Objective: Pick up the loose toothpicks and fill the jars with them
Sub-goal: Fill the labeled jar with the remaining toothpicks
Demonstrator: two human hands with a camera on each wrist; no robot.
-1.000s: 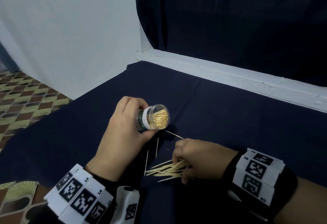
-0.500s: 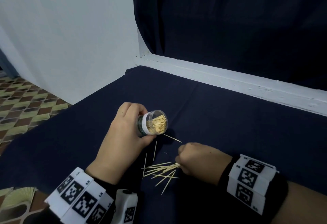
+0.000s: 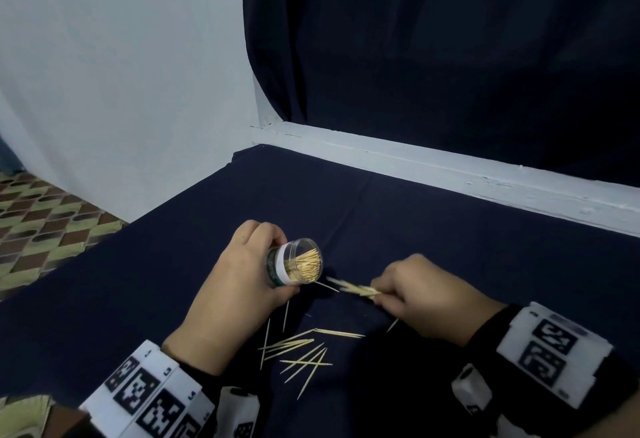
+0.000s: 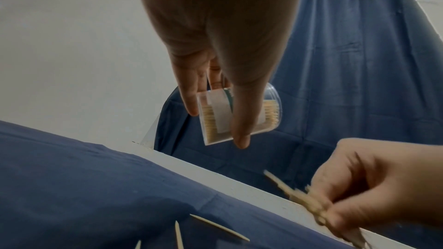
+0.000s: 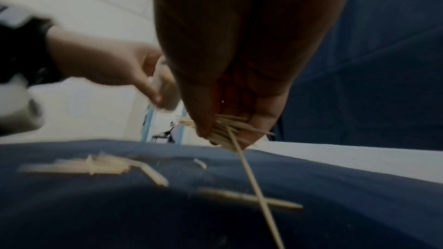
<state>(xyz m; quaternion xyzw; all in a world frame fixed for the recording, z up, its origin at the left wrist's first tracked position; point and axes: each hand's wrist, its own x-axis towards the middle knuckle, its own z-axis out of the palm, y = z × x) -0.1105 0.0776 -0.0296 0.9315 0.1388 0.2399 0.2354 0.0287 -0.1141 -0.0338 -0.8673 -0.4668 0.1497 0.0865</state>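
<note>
My left hand [image 3: 242, 285] grips a small clear jar [image 3: 298, 266] with a white and green label, tilted so its open mouth faces right; it is packed with toothpicks. In the left wrist view the jar [image 4: 215, 118] sits between thumb and fingers. My right hand [image 3: 419, 295] pinches a small bundle of toothpicks [image 3: 356, 289], lifted off the cloth, tips pointing left at the jar mouth, a short gap away. The bundle [image 5: 227, 132] shows in the right wrist view, one pick hanging down. Several loose toothpicks [image 3: 301, 351] lie scattered on the dark blue cloth below both hands.
The dark blue cloth [image 3: 467, 247] covers the table, bounded by a white ledge [image 3: 450, 174] at the back with a dark curtain [image 3: 450, 56] above it. A white wall [image 3: 121, 74] stands at the left, and patterned floor [image 3: 41, 216] shows beyond the table's left edge.
My right hand has lifted from the cloth with a bundle of toothpicks and moved up and right toward the jar mouth. Several picks stayed behind on the cloth. The left hand holds the jar steady.
</note>
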